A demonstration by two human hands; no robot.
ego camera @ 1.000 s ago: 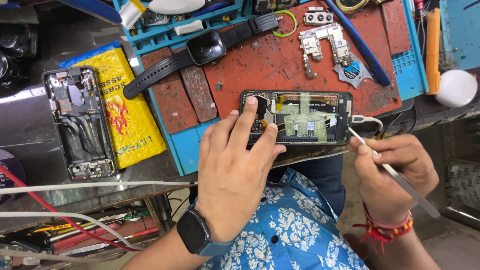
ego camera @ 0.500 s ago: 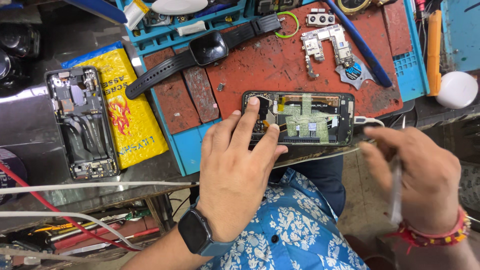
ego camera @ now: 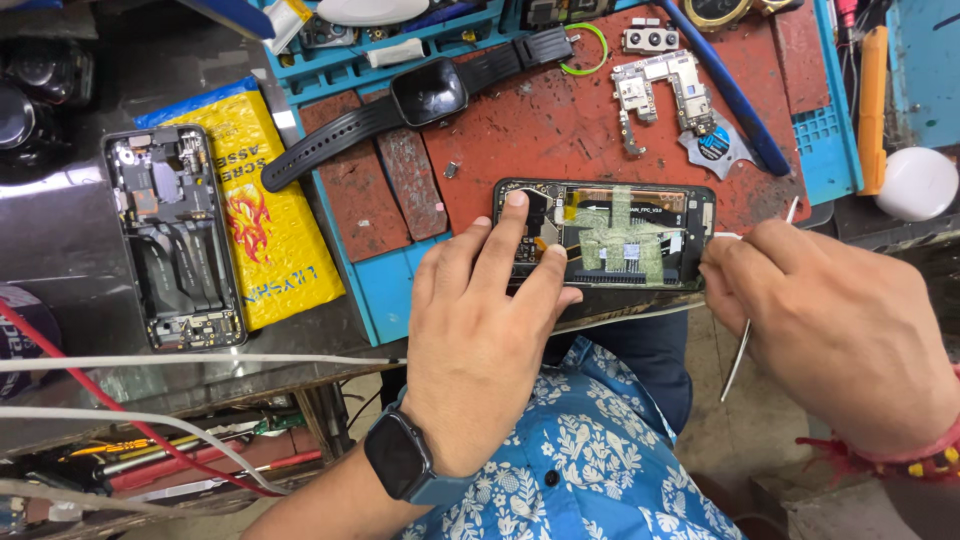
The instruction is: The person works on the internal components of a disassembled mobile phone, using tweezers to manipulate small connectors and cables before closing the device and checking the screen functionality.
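Your left hand (ego camera: 478,345) presses two fingertips (ego camera: 515,200) onto the opened phone (ego camera: 605,235), which lies at the near edge of the red mat (ego camera: 560,130) on the worktop. Your right hand (ego camera: 830,320), just beside the phone's right end, has its grip closed on thin metal tweezers (ego camera: 742,340). A black smartwatch (ego camera: 430,92) lies toward the far edge.
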